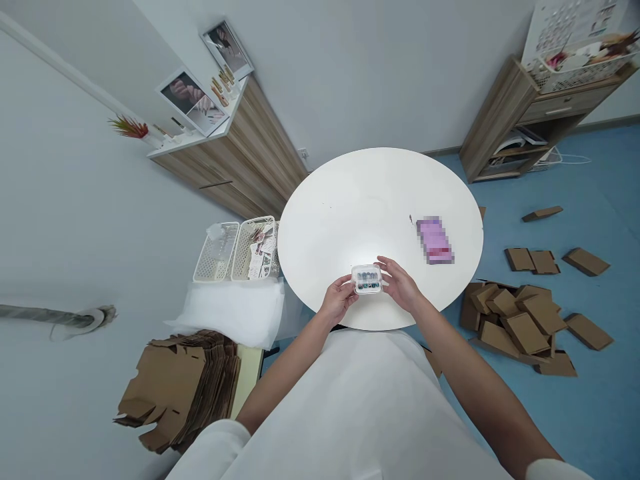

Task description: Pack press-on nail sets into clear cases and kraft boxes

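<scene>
A small clear plastic case (367,279) with rows of blue-green pieces inside, which look like press-on nails, is between my hands over the near edge of the round white table (360,200). My left hand (337,300) pinches its left edge between thumb and fingers. At the right edge, my right hand (399,283) has its fingers around the side of the case, the upper finger stretched past the corner. Further right on the tabletop lies a pinkish-purple rectangular item (435,240), blurred by pixelation. A tiny dark object (411,219) sits beside it.
Left of the table stand two white baskets (216,252), with translucent wrapping sheets (230,310) and stacked flat cardboard (175,383) nearer me. Small cardboard boxes (525,327) are heaped on the floor at right. A wooden cabinet (240,140) and a wooden shelf unit (495,120) stand behind.
</scene>
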Tool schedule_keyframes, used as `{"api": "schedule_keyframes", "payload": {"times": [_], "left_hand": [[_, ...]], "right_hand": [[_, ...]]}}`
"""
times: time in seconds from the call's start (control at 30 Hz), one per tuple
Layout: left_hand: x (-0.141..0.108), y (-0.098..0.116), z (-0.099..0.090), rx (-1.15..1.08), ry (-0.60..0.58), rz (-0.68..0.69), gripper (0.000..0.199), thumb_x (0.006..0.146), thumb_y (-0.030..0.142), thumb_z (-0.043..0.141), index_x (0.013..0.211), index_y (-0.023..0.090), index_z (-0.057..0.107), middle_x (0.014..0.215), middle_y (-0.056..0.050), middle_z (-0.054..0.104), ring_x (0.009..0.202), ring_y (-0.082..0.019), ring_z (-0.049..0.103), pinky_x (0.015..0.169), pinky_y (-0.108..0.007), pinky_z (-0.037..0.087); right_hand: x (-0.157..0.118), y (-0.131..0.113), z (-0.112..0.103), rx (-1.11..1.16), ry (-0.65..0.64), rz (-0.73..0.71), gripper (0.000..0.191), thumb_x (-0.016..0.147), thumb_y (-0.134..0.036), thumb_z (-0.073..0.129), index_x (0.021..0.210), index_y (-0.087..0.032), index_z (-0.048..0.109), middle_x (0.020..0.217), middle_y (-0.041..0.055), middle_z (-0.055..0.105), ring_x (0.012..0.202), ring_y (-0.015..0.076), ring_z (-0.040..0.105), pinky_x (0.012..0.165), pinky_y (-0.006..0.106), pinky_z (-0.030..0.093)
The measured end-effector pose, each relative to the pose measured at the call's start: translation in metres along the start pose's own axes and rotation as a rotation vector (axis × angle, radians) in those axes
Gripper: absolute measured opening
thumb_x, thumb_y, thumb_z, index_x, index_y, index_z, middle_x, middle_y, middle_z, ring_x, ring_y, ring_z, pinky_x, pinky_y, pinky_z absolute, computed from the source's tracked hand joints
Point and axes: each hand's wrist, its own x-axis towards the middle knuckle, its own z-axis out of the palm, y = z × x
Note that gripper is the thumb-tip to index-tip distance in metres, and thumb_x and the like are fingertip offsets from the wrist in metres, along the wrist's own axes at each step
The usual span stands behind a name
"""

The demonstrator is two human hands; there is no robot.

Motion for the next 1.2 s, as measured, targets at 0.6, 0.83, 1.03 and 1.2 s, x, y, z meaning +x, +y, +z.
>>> {"api": "schedule_keyframes", "payload": {"times": [0.6, 0.83, 1.03, 1.2], "left_hand": [[-0.013, -0.004, 0.002, 0.29, -0.024, 0.036, 0.04, 0.067, 0.041, 0.065, 0.097, 0.016, 0.06, 0.085, -0.008, 0.064, 0.071, -0.013, 0.059, 0.071, -0.029, 0.045], [-0.011, -0.007, -0.008, 0.271, 0.025, 0.078, 0.034, 0.064, 0.036, 0.068, 0.089, 0.013, 0.063, 0.074, -0.005, 0.063, 0.064, -0.01, 0.055, 0.069, -0.027, 0.044], [-0.002, -0.002, -0.021, 0.316, 0.071, 0.138, 0.034, 0.068, 0.036, 0.065, 0.094, 0.015, 0.06, 0.074, -0.005, 0.062, 0.069, -0.013, 0.057, 0.074, -0.031, 0.045], [0.004, 0.016, -0.045, 0.412, 0.166, 0.28, 0.048, 0.069, 0.035, 0.064, 0.113, 0.021, 0.05, 0.1, -0.008, 0.056, 0.084, -0.016, 0.056, 0.073, -0.029, 0.045]], "right_hand": [[-0.018, 0.028, 0.004, -0.28, 0.213, -0.129, 0.048, 0.064, -0.042, 0.063, 0.107, -0.024, 0.051, 0.1, 0.0047, 0.054, 0.077, 0.0151, 0.058, 0.069, 0.035, 0.051], [-0.011, 0.04, 0.012, -0.251, 0.26, -0.069, 0.042, 0.06, -0.043, 0.066, 0.093, -0.021, 0.05, 0.079, 0.0006, 0.055, 0.069, 0.0137, 0.057, 0.064, 0.033, 0.051], [0.004, 0.037, 0.03, -0.329, 0.288, -0.097, 0.042, 0.059, -0.045, 0.067, 0.089, -0.021, 0.05, 0.081, 0.0013, 0.053, 0.068, 0.0133, 0.056, 0.062, 0.032, 0.051], [0.02, 0.043, 0.057, -0.366, 0.31, -0.116, 0.044, 0.061, -0.047, 0.065, 0.092, -0.021, 0.05, 0.086, 0.0021, 0.054, 0.071, 0.0141, 0.057, 0.064, 0.033, 0.051]]}}
